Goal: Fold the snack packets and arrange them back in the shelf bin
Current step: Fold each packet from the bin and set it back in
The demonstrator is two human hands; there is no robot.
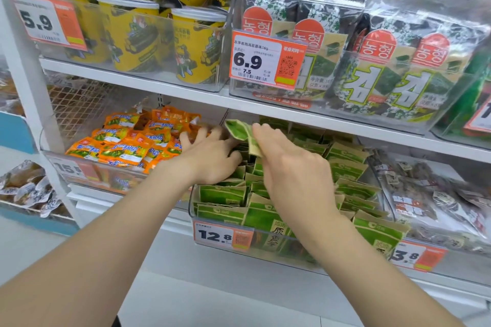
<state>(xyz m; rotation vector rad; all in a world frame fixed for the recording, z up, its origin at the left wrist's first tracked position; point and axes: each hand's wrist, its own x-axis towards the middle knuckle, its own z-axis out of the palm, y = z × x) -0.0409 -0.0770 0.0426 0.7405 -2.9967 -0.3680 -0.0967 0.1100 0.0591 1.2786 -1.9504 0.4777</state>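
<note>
Head view: at nine o'clock from the hands, a pile of orange packets (125, 141) lies loose. As far as I can judge, it is no part of this job.

Next comes the left hand (210, 154), fingers spread wide and fairly straight, holding nothing. Its fingertips reach toward the orange pile, while palm and thumb sit down on the green stock at the shelf bin's eleven o'clock corner. My reading is that it presses the standing rows aside to hold a slot free at the back.

Just right of it, at twelve o'clock above the bin, the green snack packet (243, 133) hangs bent over on itself. The thumb and fingers of the right hand (292, 170) pinch it at its lower end. Held high and clear of the rows, it can be creased before it goes down. Whether the fold is finished I cannot tell.

Below, the green packets (348, 170) already stowed stand on edge in tight rows, folded tops up. That is likely why each one gets folded, since flat ones would not pack so closely.

The shelf bin (191, 203) carries a price label (215, 235) at its seven o'clock front. At three o'clock, dark packets (430, 194) fill the space next door.
</note>
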